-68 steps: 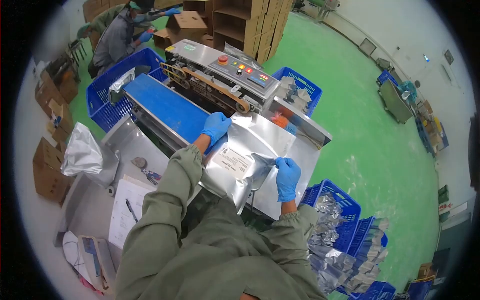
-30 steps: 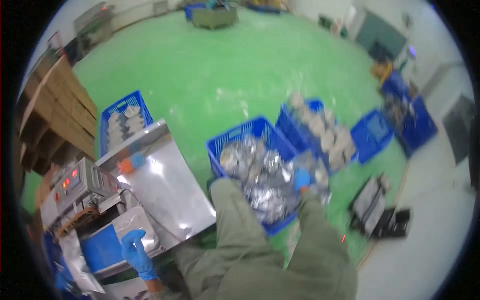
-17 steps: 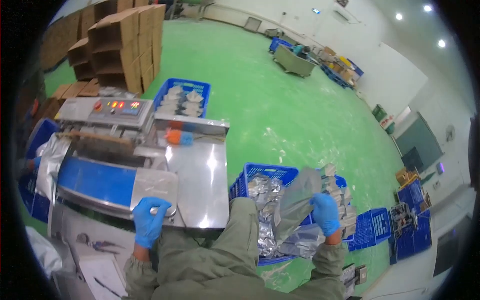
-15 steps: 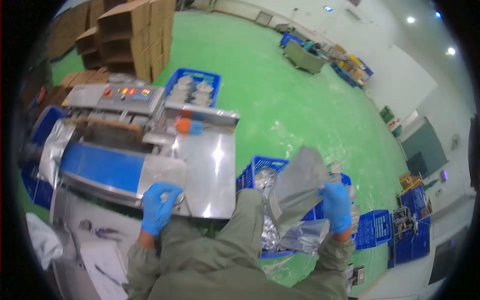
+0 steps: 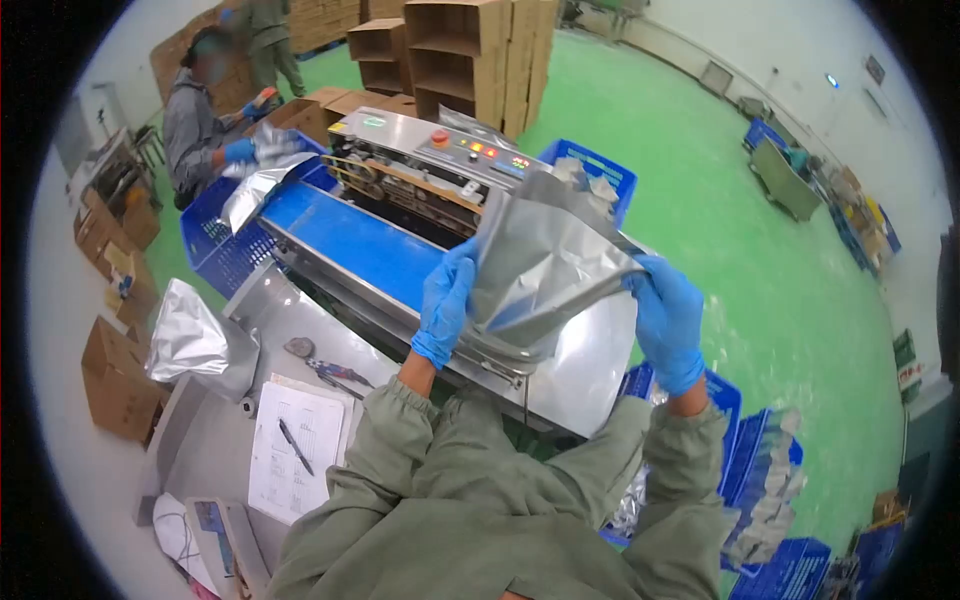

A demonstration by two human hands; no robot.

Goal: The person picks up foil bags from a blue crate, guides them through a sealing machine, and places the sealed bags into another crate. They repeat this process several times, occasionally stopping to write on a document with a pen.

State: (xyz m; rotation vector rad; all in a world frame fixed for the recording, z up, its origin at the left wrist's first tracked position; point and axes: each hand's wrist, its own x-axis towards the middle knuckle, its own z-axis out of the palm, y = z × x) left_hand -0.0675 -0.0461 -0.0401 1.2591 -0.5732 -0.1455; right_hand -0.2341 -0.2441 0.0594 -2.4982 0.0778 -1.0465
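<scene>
over the near end of a blue conveyor belt, two blue-gloved hands hold up a crinkled silver foil bag. the left hand is nearly closed, its fingers pinching the bag's left side; the right hand is curled shut on the bag's right edge. the bag is tilted, clear of the belt, partly in front of a smooth steel plate.

just behind the belt runs a grey metal machine with a red knob and lit displays. another silver bag lies across the belt's far end, beside a blue plastic crate, where a person in grey has a gloved hand at silver packaging.

on the steel table to the left, a bulky silver bag stands near white papers with a black pen on them. open brown cardboard boxes are stacked beyond the machine, on a green floor.
</scene>
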